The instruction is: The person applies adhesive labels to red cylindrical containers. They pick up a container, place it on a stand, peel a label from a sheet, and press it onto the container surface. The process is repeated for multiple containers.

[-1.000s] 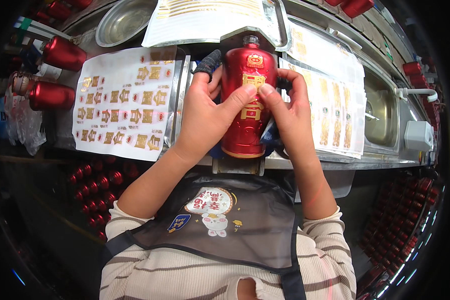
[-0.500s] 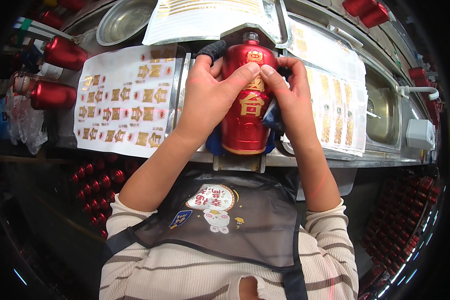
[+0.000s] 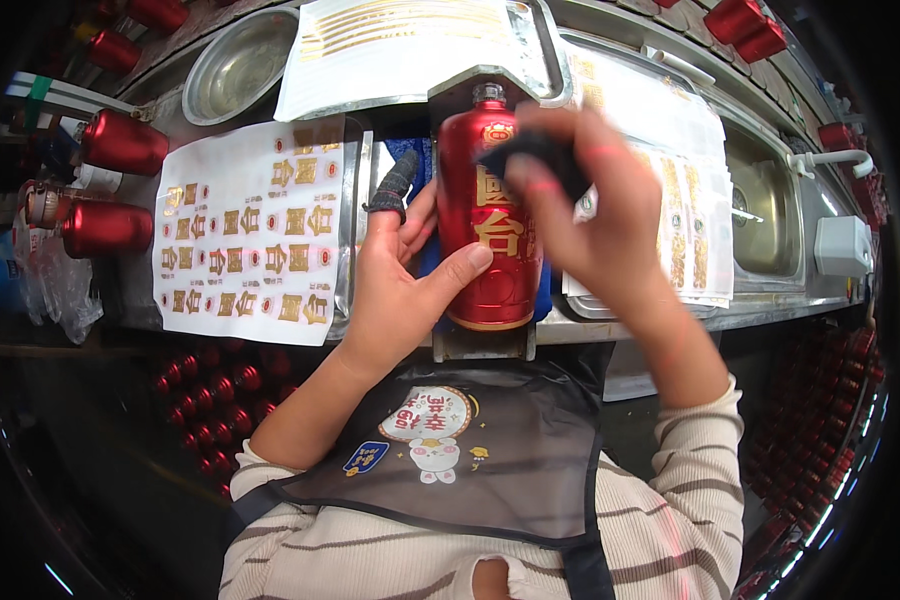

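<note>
A red bottle (image 3: 487,285) with gold characters and a crest lies in a metal cradle (image 3: 485,345), its clear neck pointing away from me. My left hand (image 3: 402,265) holds its left side, thumb on the front and fingers along the edge. The index finger stands out straight and wears a dark knitted finger sleeve (image 3: 392,185). Above the bottle's upper right part, my right hand (image 3: 610,190) is closed on a dark cloth (image 3: 540,165) and smeared by motion. The hand and cloth hide part of the bottle's right shoulder.
Sheets of gold character stickers (image 3: 245,240) lie at the left, and more sticker sheets (image 3: 685,225) at the right. A steel bowl (image 3: 235,70) stands at the far left. Red bottles (image 3: 120,140) are at the left edge. A sink (image 3: 770,215) is at the right.
My right hand has come off the bottle's front and now moves the dark cloth over its upper right. My left hand has slid down, with its thumb lower on the bottle.
</note>
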Tool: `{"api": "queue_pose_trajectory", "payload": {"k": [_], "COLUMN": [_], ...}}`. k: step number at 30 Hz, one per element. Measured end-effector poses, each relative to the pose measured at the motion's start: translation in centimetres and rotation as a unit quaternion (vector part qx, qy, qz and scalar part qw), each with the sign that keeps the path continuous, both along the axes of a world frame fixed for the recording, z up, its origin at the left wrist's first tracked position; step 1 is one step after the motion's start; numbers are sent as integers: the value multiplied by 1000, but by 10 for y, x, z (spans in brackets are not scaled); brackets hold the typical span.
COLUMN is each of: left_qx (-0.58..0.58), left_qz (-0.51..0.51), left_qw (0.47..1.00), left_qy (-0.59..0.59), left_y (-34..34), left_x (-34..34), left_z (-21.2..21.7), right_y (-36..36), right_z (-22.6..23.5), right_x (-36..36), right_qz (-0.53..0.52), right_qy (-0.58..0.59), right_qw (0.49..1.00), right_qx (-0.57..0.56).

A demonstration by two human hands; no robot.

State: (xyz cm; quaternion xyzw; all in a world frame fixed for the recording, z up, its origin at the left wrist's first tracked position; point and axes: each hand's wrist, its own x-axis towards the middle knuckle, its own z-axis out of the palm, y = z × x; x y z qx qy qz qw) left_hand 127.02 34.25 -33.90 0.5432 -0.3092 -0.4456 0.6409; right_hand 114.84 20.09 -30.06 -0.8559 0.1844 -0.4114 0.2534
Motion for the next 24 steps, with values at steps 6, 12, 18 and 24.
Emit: {"api": "queue_pose_trajectory", "payload": {"k": [6,12,18,24], "left_qx": [3,4,6,-43], "left_qz": [-1,-6,0,6], "left_qw": [1000,1000,998,991], "left_qy": [11,25,57,123], "left_y": [-2,-2,-2,2], "left_x": [-2,-1,-1,11], "left_z": [-2,-4,-7,-13], "right_y": [-27,-26,-28,48], "right_z": [12,18,14,-16], "right_x": [-5,-5,-5,-33], "right_qz": [81,42,64,176], "right_qy": [-9,15,22,-6], "right_qw": [996,999,980,974], "right_qx": [34,24,-187,-144]}}
